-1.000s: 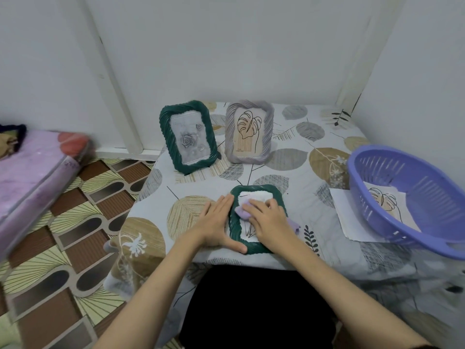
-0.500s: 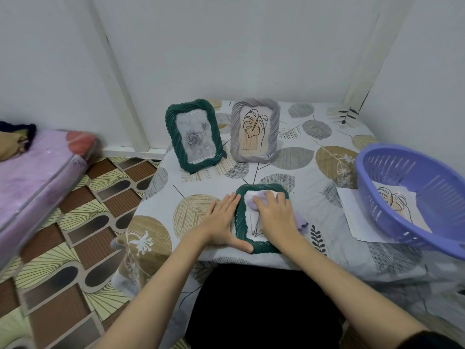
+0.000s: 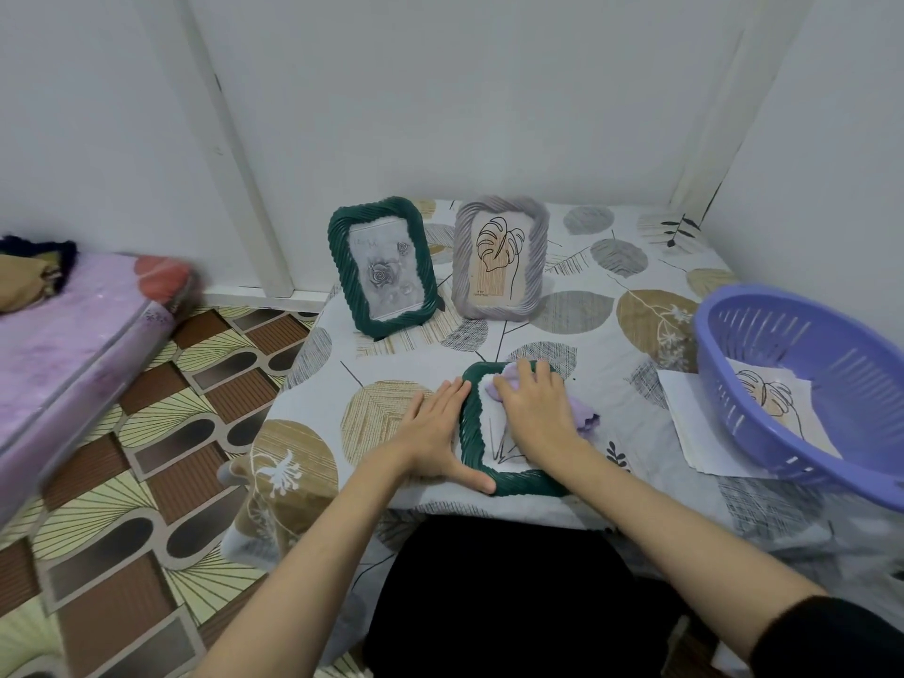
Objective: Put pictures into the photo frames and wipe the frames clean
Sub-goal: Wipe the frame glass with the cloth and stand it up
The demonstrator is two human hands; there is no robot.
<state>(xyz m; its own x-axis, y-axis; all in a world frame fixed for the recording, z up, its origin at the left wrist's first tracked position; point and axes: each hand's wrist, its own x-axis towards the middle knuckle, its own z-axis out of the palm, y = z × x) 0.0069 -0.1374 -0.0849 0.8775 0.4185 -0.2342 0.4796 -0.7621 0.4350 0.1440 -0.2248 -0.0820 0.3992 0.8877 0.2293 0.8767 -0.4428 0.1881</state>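
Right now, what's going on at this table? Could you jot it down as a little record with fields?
activity: wiping a picture frame
frame being wiped: green frame, lying flat at the table's near edge
left hand: flat on the tablecloth, fingers straight against the frame's left side
right hand: presses a purple cloth onto the frame's picture
standing frames: dark green frame with a rose picture, grey frame with a leaf drawing
right side: purple basket holding a leaf print, tilted over loose sheets

Dark green frame [image 3: 470,435], lilac cloth [image 3: 582,415], leaf-print tablecloth [image 3: 577,310]
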